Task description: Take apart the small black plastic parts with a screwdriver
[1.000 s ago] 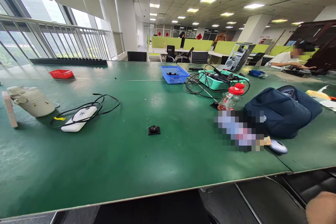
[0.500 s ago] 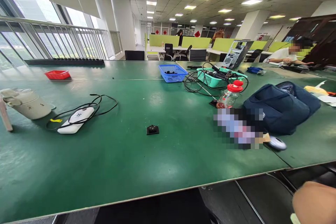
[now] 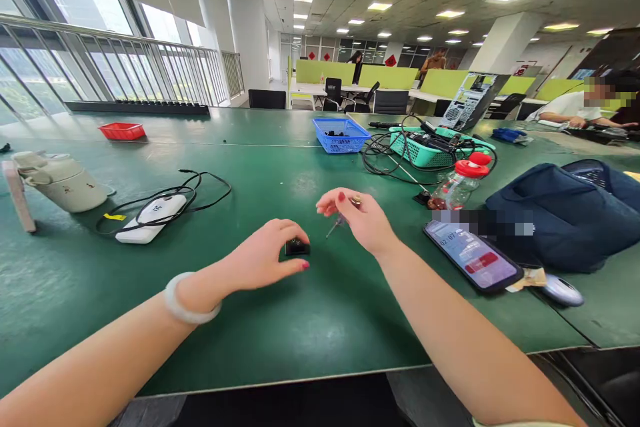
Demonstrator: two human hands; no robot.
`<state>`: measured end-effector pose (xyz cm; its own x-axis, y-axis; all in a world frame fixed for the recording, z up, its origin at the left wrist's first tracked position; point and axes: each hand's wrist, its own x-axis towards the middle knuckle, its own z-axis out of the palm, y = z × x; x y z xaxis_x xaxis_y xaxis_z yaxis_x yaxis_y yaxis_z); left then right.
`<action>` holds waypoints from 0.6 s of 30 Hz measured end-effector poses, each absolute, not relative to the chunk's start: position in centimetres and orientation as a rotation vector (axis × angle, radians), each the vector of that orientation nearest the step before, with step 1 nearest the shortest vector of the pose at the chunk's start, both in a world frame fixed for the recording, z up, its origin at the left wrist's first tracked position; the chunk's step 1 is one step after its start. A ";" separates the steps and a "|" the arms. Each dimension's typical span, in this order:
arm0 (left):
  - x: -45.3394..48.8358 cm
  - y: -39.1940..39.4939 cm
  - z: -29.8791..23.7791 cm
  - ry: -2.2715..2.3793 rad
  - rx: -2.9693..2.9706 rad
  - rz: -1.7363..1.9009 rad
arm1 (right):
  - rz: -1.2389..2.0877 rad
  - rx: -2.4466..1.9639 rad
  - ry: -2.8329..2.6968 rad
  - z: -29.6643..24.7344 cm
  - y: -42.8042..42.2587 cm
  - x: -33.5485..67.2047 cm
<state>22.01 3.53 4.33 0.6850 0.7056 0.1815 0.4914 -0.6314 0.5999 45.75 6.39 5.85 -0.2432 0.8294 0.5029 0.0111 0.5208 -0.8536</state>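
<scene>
A small black part [image 3: 297, 248] with a square base lies on the green table. My left hand [image 3: 265, 255], a white bracelet on its wrist, reaches round it with thumb and fingers apart. The fingertips partly cover the part, and I cannot tell whether they touch it. To its right, my right hand [image 3: 363, 220] is closed on a small screwdriver [image 3: 336, 227] with a thin shaft. Its tip points down and left, above the table; the fingers hide most of the handle.
A white power bank [image 3: 153, 219] with a black cable and a pale jug-like container [image 3: 70, 181] are at left. Farther back stand red [image 3: 123, 131], blue [image 3: 341, 136] and cable-filled green baskets [image 3: 417, 152]. At right are a phone [image 3: 473, 257], jar [image 3: 460, 187], mouse [image 3: 563, 290] and dark blue bag [image 3: 565, 213].
Both hands have come in over the table, the left to the black part and the right bringing the screwdriver. The view has shifted slightly, and the phone shows without blurring.
</scene>
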 end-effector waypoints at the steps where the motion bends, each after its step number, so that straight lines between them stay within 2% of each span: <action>1: 22.5 4.9 3.3 1.028 2.375 0.569 | 0.857 -0.809 -1.530 4.7 8.1 45.1; 4: 23.3 7.8 0.6 1.326 2.347 0.561 | 0.789 -0.944 -1.228 1.5 10.7 43.9; 8: 23.0 8.5 -1.7 1.317 2.351 0.591 | 0.880 -0.952 -1.081 -1.1 10.6 43.9; 13: 22.9 8.4 -2.6 1.268 2.327 0.629 | 1.028 -0.871 -1.121 -1.6 9.8 44.1; 18: 23.0 8.8 -2.9 1.293 2.295 0.612 | 0.981 -0.866 -1.143 -1.3 9.1 43.8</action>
